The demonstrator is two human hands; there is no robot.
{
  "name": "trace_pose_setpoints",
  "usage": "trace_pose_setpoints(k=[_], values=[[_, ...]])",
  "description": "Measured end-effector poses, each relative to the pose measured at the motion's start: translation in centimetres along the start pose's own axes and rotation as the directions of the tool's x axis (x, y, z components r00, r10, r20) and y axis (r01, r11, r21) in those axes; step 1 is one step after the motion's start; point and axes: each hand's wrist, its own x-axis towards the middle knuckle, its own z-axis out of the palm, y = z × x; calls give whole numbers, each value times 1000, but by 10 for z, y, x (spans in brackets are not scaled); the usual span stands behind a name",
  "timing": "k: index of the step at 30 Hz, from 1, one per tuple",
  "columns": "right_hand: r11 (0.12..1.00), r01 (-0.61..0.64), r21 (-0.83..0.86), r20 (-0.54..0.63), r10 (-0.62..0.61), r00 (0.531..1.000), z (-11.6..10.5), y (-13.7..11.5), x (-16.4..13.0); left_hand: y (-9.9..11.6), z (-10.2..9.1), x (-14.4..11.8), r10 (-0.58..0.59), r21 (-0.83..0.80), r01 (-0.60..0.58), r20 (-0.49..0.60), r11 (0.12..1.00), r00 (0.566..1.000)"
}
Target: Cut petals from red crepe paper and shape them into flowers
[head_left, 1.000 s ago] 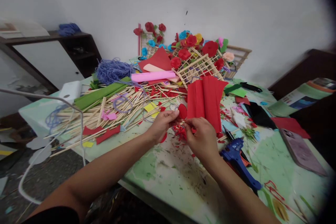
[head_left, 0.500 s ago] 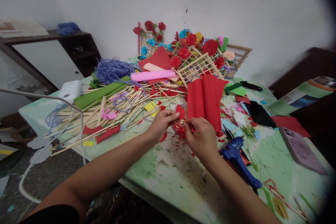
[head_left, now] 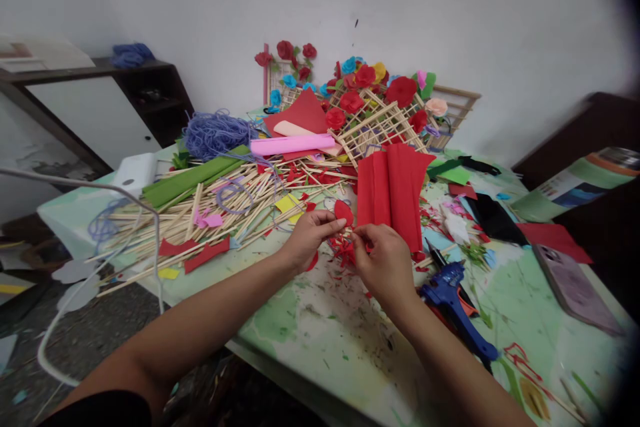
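Note:
My left hand (head_left: 306,238) pinches a small red paper petal (head_left: 344,211) between thumb and fingers. Just to its right, my right hand (head_left: 384,263) grips the same red piece from the other side, fingers curled over a small heap of red paper scraps (head_left: 344,252) on the table (head_left: 320,320). A sheet of folded red crepe paper (head_left: 393,190) lies directly behind both hands. A blue glue gun (head_left: 457,307) rests beside my right wrist.
A pile of thin wooden sticks (head_left: 215,213) covers the left half. Green (head_left: 193,180) and pink (head_left: 293,144) paper rolls, purple yarn (head_left: 215,133) and stick lattices with paper flowers (head_left: 380,113) lie behind. A phone (head_left: 575,290) lies at the right; a white cable (head_left: 100,267) hangs off the left edge.
Both hands stay in place; the fingers shift slightly on the red petal.

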Motion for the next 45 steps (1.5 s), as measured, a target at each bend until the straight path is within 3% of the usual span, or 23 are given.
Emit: trace_pose_setpoints(k=[15,23,27,33,45], values=[[1000,7,0,-15,-7,1000,-1,-1,0,2,1,-1,8,-47,-10,-33,999,999],[997,68,-30,5,-68,998,-1,-5,-1,1,2,-3,-19,-47,20,15,999,1000],[995,-29,94,22,27,999,-1,-4,0,-1,1,-3,-38,-39,40,57,998,998],[911,-199,362,43,197,979,2,2,4,-12,-1,-3,-75,68,61,227,996,971],[674,-347,652,106,372,922,8,6,6,-12,1,-6,-24,205,-14,186,979,982]])
